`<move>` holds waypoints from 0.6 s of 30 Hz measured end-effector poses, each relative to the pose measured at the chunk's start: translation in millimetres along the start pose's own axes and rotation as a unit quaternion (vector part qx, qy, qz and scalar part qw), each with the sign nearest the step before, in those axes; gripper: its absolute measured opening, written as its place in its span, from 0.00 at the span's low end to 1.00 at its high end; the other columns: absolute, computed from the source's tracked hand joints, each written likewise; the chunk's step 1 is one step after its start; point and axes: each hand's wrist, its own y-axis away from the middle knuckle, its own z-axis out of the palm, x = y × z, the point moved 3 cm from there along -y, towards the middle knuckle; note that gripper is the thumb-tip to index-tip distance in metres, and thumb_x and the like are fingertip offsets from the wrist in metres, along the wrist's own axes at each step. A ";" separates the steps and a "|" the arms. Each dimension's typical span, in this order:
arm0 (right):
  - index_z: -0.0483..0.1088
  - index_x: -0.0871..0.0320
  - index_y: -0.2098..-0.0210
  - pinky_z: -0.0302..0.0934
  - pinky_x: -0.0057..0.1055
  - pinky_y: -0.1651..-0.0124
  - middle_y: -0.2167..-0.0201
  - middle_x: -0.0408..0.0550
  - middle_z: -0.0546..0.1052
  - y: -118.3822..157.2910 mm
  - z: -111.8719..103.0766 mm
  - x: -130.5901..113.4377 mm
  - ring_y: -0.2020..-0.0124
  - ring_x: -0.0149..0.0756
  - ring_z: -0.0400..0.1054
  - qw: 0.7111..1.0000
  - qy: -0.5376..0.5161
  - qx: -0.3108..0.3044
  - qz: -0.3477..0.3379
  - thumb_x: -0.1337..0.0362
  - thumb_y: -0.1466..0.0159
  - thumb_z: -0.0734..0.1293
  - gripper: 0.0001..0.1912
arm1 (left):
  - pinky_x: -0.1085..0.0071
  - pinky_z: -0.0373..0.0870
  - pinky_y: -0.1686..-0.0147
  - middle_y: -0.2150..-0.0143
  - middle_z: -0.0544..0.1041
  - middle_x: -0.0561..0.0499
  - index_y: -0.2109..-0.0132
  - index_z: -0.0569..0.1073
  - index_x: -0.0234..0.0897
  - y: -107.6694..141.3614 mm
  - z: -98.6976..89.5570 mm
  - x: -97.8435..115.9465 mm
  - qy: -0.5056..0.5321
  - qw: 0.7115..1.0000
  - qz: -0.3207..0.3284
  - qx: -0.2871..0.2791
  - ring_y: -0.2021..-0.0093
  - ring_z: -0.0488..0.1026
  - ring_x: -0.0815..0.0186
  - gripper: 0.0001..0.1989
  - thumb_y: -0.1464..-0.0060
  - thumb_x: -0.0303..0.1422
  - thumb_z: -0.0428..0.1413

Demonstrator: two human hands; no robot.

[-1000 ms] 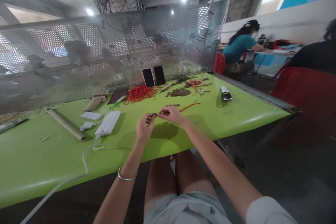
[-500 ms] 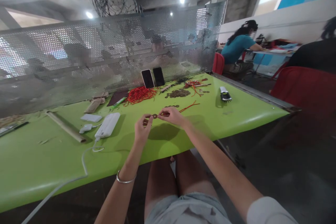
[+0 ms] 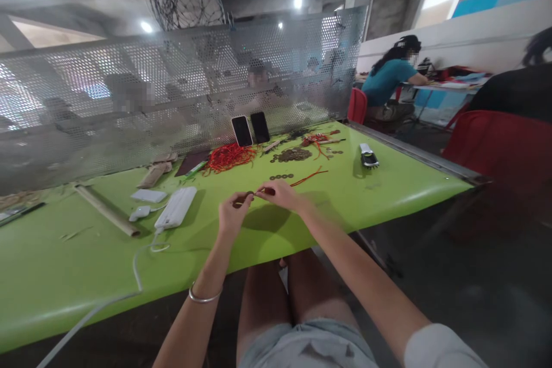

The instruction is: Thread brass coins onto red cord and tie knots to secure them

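My left hand [image 3: 231, 214] is closed in a pinch on a small round bronze coin [image 3: 250, 195], just above the green table. Close beside it, my right hand [image 3: 278, 193] is closed on a thin red cord [image 3: 309, 176], its fingertips meeting the coin's edge. The cord's two loose ends trail out to the right behind that hand; whether its tip passes through the coin is too small to tell. Just past my hands lies a short row of coins [image 3: 282, 176]. Farther back is a heap of similar coins [image 3: 292, 154].
A tangle of red cords [image 3: 230, 157] and two phones [image 3: 242, 131] stand near the perforated metal screen [image 3: 181, 80]. Left are a white power bank [image 3: 176, 208] with cable and a tube [image 3: 107, 210]. A silver-and-black device [image 3: 368, 156] lies right. Co-workers sit beyond.
The coin in my left fingers has turned from facing me to a tilted, more edge-on position. My right hand has shifted slightly, uncovering more of the row of coins.
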 end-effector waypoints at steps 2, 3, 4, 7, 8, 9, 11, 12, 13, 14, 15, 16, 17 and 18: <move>0.73 0.65 0.62 0.55 0.26 0.74 0.76 0.49 0.74 -0.1 0.5 2.5 0.78 0.29 0.64 1.000 0.007 -0.001 -0.003 0.52 0.36 0.59 0.22 | 0.73 0.70 0.74 0.72 0.79 0.48 0.66 0.78 0.35 -0.9 -2.5 -2.4 0.011 1.000 -0.006 0.009 0.75 0.73 0.68 0.13 0.57 0.39 0.61; 0.72 0.64 0.60 0.57 0.26 0.72 0.74 0.50 0.75 -0.1 0.6 3.2 0.77 0.30 0.65 1.000 0.009 0.002 -0.006 0.52 0.35 0.57 0.22 | 0.73 0.71 0.74 0.72 0.78 0.48 0.65 0.77 0.34 -1.6 -3.4 -3.8 0.017 1.000 -0.009 0.012 0.75 0.73 0.68 0.13 0.57 0.39 0.61; 0.71 0.63 0.58 0.59 0.28 0.70 0.71 0.51 0.75 -0.1 0.6 3.3 0.74 0.31 0.67 1.000 0.010 0.006 -0.011 0.53 0.35 0.57 0.21 | 0.73 0.71 0.74 0.72 0.78 0.48 0.65 0.77 0.34 -2.3 -4.1 -5.2 0.021 1.000 -0.013 0.014 0.75 0.73 0.69 0.14 0.57 0.39 0.61; 0.68 0.58 0.54 0.61 0.33 0.58 0.59 0.52 0.74 0.1 0.3 0.2 0.62 0.34 0.68 0.999 0.017 0.022 -0.040 0.54 0.36 0.59 0.17 | 0.73 0.71 0.75 0.74 0.78 0.48 0.67 0.77 0.33 -3.8 -4.5 -7.4 0.031 0.999 -0.023 0.014 0.77 0.73 0.69 0.14 0.58 0.39 0.61; 0.69 0.58 0.55 0.60 0.34 0.54 0.58 0.51 0.73 0.2 0.3 -1.3 0.58 0.35 0.67 0.998 0.021 0.026 -0.051 0.55 0.37 0.61 0.16 | 0.73 0.71 0.75 0.74 0.78 0.48 0.67 0.77 0.32 -4.0 -4.2 -7.2 0.033 0.999 -0.026 0.012 0.77 0.73 0.69 0.14 0.58 0.39 0.62; 0.69 0.58 0.57 0.59 0.35 0.52 0.58 0.51 0.73 0.3 0.3 -2.6 0.57 0.36 0.66 0.998 0.024 0.029 -0.059 0.56 0.37 0.62 0.15 | 0.73 0.71 0.75 0.75 0.78 0.48 0.67 0.77 0.32 -3.9 -3.8 -6.6 0.034 0.999 -0.029 0.009 0.77 0.73 0.69 0.14 0.59 0.39 0.62; 0.70 0.59 0.60 0.58 0.36 0.51 0.60 0.52 0.73 0.4 0.5 -4.2 0.57 0.37 0.66 0.997 0.029 0.031 -0.068 0.57 0.38 0.63 0.13 | 0.73 0.72 0.75 0.74 0.78 0.47 0.67 0.77 0.32 -3.2 -2.8 -4.6 0.037 0.999 -0.033 0.003 0.76 0.73 0.68 0.14 0.59 0.39 0.62; 0.71 0.60 0.61 0.58 0.37 0.51 0.61 0.52 0.73 0.5 0.5 -4.4 0.57 0.37 0.66 0.997 0.030 0.032 -0.069 0.58 0.38 0.63 0.12 | 0.73 0.72 0.74 0.74 0.78 0.47 0.67 0.77 0.32 -2.8 -2.4 -3.6 0.039 0.999 -0.034 0.001 0.76 0.74 0.68 0.14 0.59 0.39 0.62; 0.71 0.60 0.62 0.58 0.37 0.51 0.61 0.52 0.73 0.5 0.5 -4.4 0.58 0.37 0.66 0.997 0.030 0.034 -0.069 0.58 0.37 0.62 0.12 | 0.73 0.72 0.74 0.74 0.78 0.47 0.67 0.77 0.32 -2.4 -2.0 -2.7 0.040 0.999 -0.035 -0.001 0.76 0.74 0.68 0.14 0.59 0.39 0.62; 0.71 0.60 0.62 0.58 0.37 0.51 0.62 0.52 0.73 0.5 0.5 -4.2 0.58 0.38 0.66 0.997 0.029 0.035 -0.067 0.58 0.37 0.62 0.12 | 0.73 0.72 0.75 0.74 0.78 0.47 0.68 0.77 0.32 -2.2 -1.7 -2.2 0.040 0.999 -0.036 -0.001 0.76 0.74 0.68 0.14 0.59 0.40 0.62; 0.70 0.60 0.62 0.58 0.37 0.51 0.62 0.53 0.73 0.4 0.5 -3.9 0.58 0.38 0.65 0.997 0.027 0.036 -0.065 0.58 0.37 0.62 0.12 | 0.73 0.72 0.75 0.74 0.78 0.47 0.68 0.77 0.32 -2.2 -1.5 -2.0 0.041 0.999 -0.037 -0.001 0.76 0.74 0.68 0.14 0.59 0.40 0.62; 0.70 0.61 0.61 0.57 0.37 0.52 0.62 0.53 0.73 0.3 0.6 -3.4 0.58 0.38 0.65 0.997 0.024 0.037 -0.061 0.58 0.37 0.62 0.12 | 0.73 0.72 0.75 0.75 0.78 0.47 0.68 0.77 0.32 -2.2 -1.4 -2.2 0.041 0.998 -0.038 0.000 0.76 0.73 0.68 0.14 0.59 0.40 0.62; 0.70 0.61 0.61 0.57 0.37 0.52 0.62 0.53 0.73 0.2 0.8 -2.9 0.58 0.38 0.65 0.998 0.020 0.036 -0.056 0.57 0.37 0.62 0.13 | 0.73 0.71 0.75 0.75 0.78 0.47 0.68 0.77 0.32 -2.4 -1.4 -2.5 0.041 0.998 -0.039 0.002 0.77 0.73 0.68 0.15 0.59 0.40 0.62; 0.70 0.61 0.61 0.57 0.37 0.52 0.62 0.54 0.72 0.1 1.0 -2.4 0.58 0.38 0.65 0.998 0.015 0.036 -0.049 0.57 0.37 0.61 0.14 | 0.73 0.71 0.75 0.75 0.78 0.47 0.68 0.77 0.32 -2.6 -1.6 -3.0 0.042 0.998 -0.041 0.003 0.77 0.73 0.68 0.15 0.59 0.40 0.62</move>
